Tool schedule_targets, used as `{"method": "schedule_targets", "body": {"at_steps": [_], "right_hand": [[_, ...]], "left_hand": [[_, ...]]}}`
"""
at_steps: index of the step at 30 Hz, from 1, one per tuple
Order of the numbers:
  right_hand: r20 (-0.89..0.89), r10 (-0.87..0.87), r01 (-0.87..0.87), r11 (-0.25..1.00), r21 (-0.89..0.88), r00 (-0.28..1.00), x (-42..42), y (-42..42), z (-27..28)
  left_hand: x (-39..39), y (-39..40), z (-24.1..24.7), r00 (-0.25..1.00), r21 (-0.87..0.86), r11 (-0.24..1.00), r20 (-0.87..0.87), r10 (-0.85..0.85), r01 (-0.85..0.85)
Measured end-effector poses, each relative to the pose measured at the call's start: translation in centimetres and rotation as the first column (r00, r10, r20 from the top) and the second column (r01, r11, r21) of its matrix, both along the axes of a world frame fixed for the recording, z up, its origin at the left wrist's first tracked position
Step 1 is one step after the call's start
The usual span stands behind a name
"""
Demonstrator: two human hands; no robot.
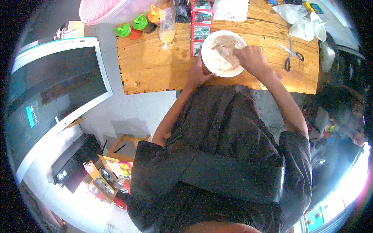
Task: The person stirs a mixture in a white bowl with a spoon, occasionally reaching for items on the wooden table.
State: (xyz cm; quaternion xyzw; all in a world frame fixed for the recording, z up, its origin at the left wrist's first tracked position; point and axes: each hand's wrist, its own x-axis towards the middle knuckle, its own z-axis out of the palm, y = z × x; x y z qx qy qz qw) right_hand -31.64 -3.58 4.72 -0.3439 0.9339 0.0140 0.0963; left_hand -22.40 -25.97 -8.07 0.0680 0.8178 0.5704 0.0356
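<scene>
A round white bowl (205, 48) sits near the front edge of the wooden table (151, 70). Inside it lies a pale mixture (224, 48), brownish at the top and whiter toward the bottom left. My left hand (200, 72) steadies the bowl at its lower left, thumb along the near side and fingers around the left side. Over the bowl's right rim, my right hand (252, 59) is curled with its fingertips at the mixture. Whether those fingers grip a utensil is hidden.
Right of the bowl lie scissors (291, 55) with dark handles. A column of red boxes (201, 26) stands behind the bowl, near a clear plastic bag (167, 29) and lidded bottles (140, 21). More plastic bags (301, 29) lie back right. A glass-topped freezer (58, 78) stands left.
</scene>
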Motion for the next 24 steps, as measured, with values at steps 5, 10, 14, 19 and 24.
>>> {"method": "schedule_targets", "body": {"at_steps": [5, 10, 14, 19, 24], "right_hand": [[0.086, -0.169, 0.150, 0.969, 0.196, 0.982, -2.2, 3.2, 1.8], [-0.033, -0.033, 0.038, 0.991, 0.132, 0.999, -0.4, -0.2, -0.4], [0.088, -0.076, 0.067, 0.992, 0.105, 0.993, -0.3, 4.1, 0.2], [-0.159, -0.192, 0.201, 0.979, 0.043, 0.968, -1.0, 0.3, 1.5], [0.072, -0.031, 0.020, 0.988, 0.153, 0.997, 1.5, 1.6, 1.2]], "left_hand": [[0.2, 0.0, -1.6, 0.999, 0.160, 0.987, -0.025, 0.041, -0.036], [0.4, 0.0, -1.8, 0.999, 0.082, 0.997, 0.048, 0.008, -0.012], [0.5, -0.2, -1.6, 1.000, -0.010, 1.000, 0.010, 0.017, -0.017], [0.8, -0.2, -2.3, 0.995, 0.144, 0.989, 0.097, 0.020, -0.034], [0.4, -0.6, -0.8, 1.000, -0.077, 0.997, 0.020, -0.003, 0.004]]}}
